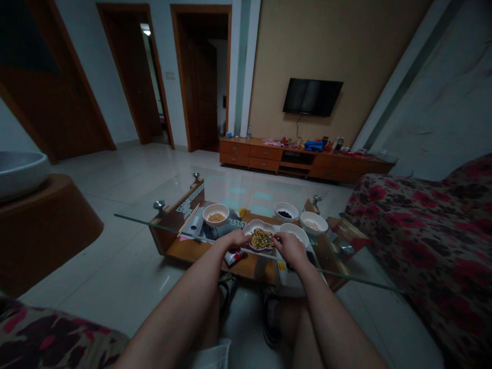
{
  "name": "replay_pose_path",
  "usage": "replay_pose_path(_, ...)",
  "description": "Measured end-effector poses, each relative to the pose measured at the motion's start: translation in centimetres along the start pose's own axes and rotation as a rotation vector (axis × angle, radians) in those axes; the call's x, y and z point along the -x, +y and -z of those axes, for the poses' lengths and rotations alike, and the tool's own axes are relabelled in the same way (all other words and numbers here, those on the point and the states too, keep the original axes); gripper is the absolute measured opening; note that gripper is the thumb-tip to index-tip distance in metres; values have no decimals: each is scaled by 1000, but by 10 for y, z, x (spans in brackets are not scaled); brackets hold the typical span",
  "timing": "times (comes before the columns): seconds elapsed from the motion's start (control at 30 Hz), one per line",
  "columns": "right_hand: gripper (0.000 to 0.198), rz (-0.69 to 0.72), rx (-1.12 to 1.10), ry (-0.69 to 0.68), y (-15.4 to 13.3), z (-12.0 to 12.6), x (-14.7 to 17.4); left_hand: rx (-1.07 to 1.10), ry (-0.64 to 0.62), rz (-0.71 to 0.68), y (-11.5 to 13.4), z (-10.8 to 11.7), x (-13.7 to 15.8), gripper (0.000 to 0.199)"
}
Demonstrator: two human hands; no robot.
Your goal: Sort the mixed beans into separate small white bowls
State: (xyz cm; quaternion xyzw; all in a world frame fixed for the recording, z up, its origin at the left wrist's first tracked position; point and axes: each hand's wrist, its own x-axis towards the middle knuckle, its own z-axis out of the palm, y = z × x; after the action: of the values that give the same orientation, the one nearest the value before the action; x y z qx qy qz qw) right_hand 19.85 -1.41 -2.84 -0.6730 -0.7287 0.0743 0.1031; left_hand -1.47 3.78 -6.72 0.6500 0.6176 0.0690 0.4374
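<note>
A scalloped bowl [255, 223] with a white inside and a purplish outer edge stands near the front edge of the glass table, holding mixed yellow and green beans [262, 239]. At its left rim is my left hand [235, 240], fingers closed on the rim. My right hand [290, 249] is at the bowl's right side, thumb and fingers pinched together over the rim; what they hold, if anything, is too small to make out. Just behind my right hand sits a white bowl [300, 231], partly hidden, its contents not visible.
On the glass table [169, 224] stand a bowl of yellow beans [216, 215], a bowl of black beans [286, 211] and a bowl of pale pieces [313, 223]. Chopsticks [188, 220] lie at left. A red packet [233, 257] shows below the glass. A flowered sofa [415, 215] is right.
</note>
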Motion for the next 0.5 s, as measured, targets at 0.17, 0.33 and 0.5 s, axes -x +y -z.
replay_pose_path(0.17, 30, 17, -150, 120, 10, 8, -1, -14, 22, -20, 0, 0, 1, 30)
replay_pose_path(0.33, 32, -102, -169, 239, 25, 18, 3, -5, 18, 6, -2, -1, -1, 32)
replay_pose_path(0.5, 34, -314, -130, 280, 38, 23, 7, 15, 29, 17, 0, -1, 1, 31)
